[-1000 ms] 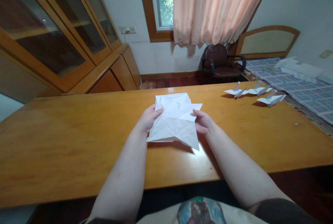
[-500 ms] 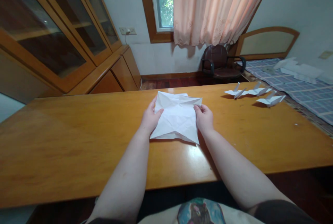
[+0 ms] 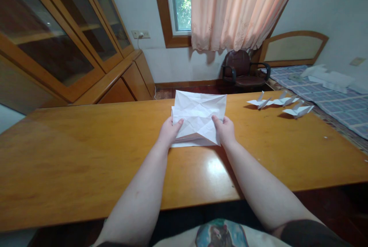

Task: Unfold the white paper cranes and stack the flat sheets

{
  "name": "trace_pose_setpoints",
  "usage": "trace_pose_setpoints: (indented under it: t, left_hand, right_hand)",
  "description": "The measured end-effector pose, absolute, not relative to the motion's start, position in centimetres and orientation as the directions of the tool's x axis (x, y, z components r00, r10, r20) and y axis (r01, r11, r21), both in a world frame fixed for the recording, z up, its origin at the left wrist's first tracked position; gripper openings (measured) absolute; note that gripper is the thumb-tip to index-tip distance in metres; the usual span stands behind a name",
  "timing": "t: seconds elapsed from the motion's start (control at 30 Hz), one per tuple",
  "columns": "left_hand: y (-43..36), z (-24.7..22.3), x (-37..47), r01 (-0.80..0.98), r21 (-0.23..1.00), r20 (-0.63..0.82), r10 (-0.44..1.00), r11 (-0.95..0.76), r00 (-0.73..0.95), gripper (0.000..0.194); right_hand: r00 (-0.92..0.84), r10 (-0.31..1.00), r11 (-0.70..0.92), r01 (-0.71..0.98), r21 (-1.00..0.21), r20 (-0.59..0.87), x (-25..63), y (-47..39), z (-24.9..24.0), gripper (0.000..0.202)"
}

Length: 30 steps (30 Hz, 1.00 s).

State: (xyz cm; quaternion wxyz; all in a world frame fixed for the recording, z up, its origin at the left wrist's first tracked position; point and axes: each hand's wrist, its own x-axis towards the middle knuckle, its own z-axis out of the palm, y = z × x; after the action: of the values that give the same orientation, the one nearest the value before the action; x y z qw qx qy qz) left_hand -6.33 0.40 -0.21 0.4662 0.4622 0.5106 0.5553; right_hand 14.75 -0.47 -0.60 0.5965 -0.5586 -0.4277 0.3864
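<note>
plainly — creased paper [image 3: 198, 111] faces up, far edge crosswise

A tall brown wooden cabinet with glass doors [image 3: 86, 61] stands at the left against a white wall [image 3: 169, 65]. Pale pink cloth curtains [image 3: 238, 9] half cover a bright wood-framed window [image 3: 183, 13]. Below, a dark maroon armchair [image 3: 240, 70] sits on the dark reddish floor [image 3: 195, 88], beside a bed with a blue checked cover [image 3: 324, 94].
</note>
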Motion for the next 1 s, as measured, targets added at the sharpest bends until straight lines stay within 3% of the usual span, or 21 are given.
trace_pose_setpoints:
  t: [0.13,0.23,0.33,0.47,0.63,0.73,0.87,1.0]
  left_hand:
    - [0.4,-0.4,-6.5,0.239,0.970,0.101,0.973,-0.050,-0.207,0.028]
    - [0.1,0.0,-6.5,0.318,0.945,0.142,0.970,-0.074,-0.196,0.024]
    - [0.1,0.1,-6.7,0.230,0.970,0.148,0.949,-0.084,-0.277,0.016]
    - [0.9,-0.8,-7.1,0.008,0.994,0.100,0.909,-0.106,-0.404,0.015]
    - [1.7,-1.6,-7.2,-0.218,0.973,-0.150,0.929,0.078,-0.337,0.062]
    - [1.6,-1.4,-7.5,-0.034,0.987,-0.158,0.932,0.155,-0.325,0.075]
    - [1.4,-0.9,-8.2,0.459,0.879,-0.008,0.967,0.127,-0.253,0.046]
    - [1.0,-0.2,-9.0,0.725,0.676,-0.009,0.986,0.128,-0.165,0.023]
  right_hand:
    - [0.356,0.926,0.099,0.092,-0.991,0.125,15.7,0.0,-0.6,0.038]
    - [0.373,0.912,0.102,0.203,-0.974,0.173,16.1,0.4,-0.6,0.036]
    - [0.342,0.930,0.049,0.241,-0.969,0.132,16.3,0.8,-0.8,0.037]
    - [0.137,0.991,-0.018,0.221,-0.975,0.013,16.1,1.0,-1.1,0.035]
    - [0.251,0.966,-0.045,0.407,-0.912,0.064,16.6,1.6,-1.8,0.032]
    - [0.281,0.959,-0.092,0.436,-0.895,0.038,17.0,1.7,-2.0,0.034]
    - [0.258,0.966,-0.132,0.552,-0.823,0.018,17.3,1.3,-1.7,0.034]
    - [0.234,0.972,-0.187,0.721,-0.668,-0.019,17.4,1.1,-1.2,0.032]
